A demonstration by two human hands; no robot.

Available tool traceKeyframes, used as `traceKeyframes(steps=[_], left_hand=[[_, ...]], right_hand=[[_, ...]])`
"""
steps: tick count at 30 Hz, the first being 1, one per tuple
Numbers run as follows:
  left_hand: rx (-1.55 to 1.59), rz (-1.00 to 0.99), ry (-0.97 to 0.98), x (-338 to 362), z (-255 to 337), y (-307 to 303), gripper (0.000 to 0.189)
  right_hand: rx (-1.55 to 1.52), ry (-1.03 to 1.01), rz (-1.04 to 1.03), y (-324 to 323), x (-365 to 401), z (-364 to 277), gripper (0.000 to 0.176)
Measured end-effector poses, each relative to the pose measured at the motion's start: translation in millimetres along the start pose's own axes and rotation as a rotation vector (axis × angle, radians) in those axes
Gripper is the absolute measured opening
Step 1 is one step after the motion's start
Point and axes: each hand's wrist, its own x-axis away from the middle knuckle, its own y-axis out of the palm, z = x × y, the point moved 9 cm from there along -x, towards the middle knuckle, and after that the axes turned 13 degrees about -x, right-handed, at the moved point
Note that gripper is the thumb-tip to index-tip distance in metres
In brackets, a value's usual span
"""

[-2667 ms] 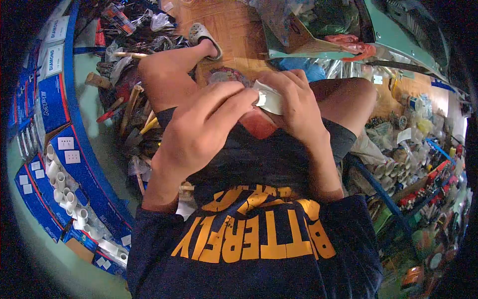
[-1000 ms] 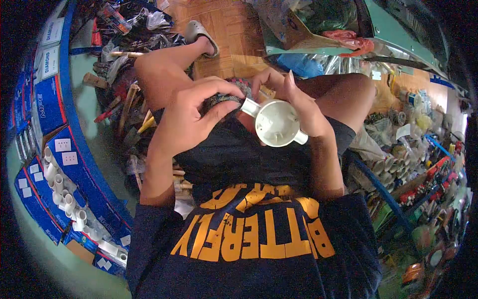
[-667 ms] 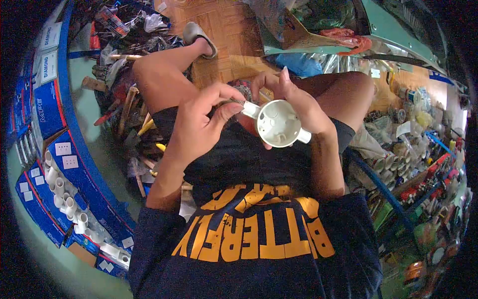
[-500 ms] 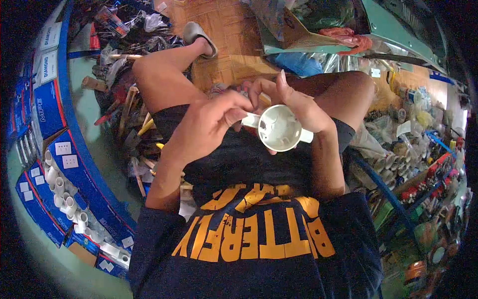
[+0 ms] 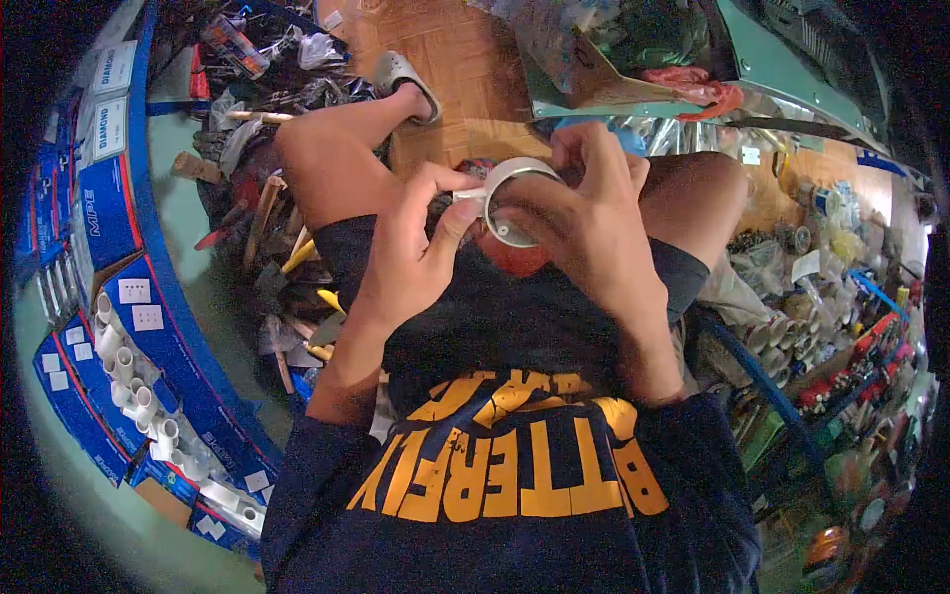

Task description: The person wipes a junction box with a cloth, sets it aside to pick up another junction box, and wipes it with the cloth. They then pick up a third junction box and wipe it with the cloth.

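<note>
A round white plastic conduit junction box [image 5: 505, 233] with a short side spout is held above my lap, its open side facing up. My left hand [image 5: 416, 243] is closed, thumb and forefinger pinching the spout on the box's left. My right hand [image 5: 609, 223] is over the box's right side, with a blurred finger reaching across its opening. Its other fingers curl above the rim; whether they grip anything is hidden. Inside the box, a small raised post shows near the bottom. Something red [image 5: 520, 259] lies just beneath the box.
White pipe fittings [image 5: 143, 401] line blue boxes [image 5: 109, 213] on the left shelf. Tools and wooden handles [image 5: 262, 218] lie beside my leg. At right stand a blue metal frame [image 5: 757, 361] and packed small goods. A cardboard box [image 5: 594, 74] sits ahead on the wooden floor [image 5: 465, 89].
My right hand has moved from supporting the box's right side to over its opening. The box has shifted left and up, and my left hand still pinches the spout.
</note>
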Motion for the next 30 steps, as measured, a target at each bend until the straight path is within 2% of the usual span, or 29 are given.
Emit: traceKeyframes(steps=[8,10,12,17,19,21,27,30], left_hand=[[-0.041,-0.020,0.061,-0.7,2.8,2.9,0.020],[-0.013,-0.025,0.043,-0.9,1.9,4.5,0.020],[0.120,-0.049,-0.060,-1.5,-5.2,7.6,0.020],[0.030,-0.038,-0.058,-2.5,-9.7,4.6,0.021],[0.018,-0.026,-0.062,-1.4,-9.6,-0.1,0.021],[0.078,-0.073,-0.171,0.5,-11.5,-2.3,0.022],[0.004,0.037,-0.133,6.0,-19.3,-12.7,0.019],[-0.059,-0.010,-0.070,4.5,-8.3,-9.4,0.018]], right_hand=[[-0.088,-0.035,-0.033,2.7,0.6,-0.9,0.021],[-0.058,-0.017,0.010,0.6,2.1,0.5,0.022],[-0.033,-0.006,0.042,-0.2,1.5,0.1,0.023],[0.035,0.011,0.095,-3.3,3.6,0.9,0.025],[0.044,0.023,0.188,-10.6,5.1,1.9,0.021],[0.073,0.020,0.174,-12.1,5.3,-1.9,0.021],[0.069,-0.033,0.074,1.2,1.7,-0.5,0.025],[0.086,-0.063,0.007,8.7,-1.7,-10.0,0.025]])
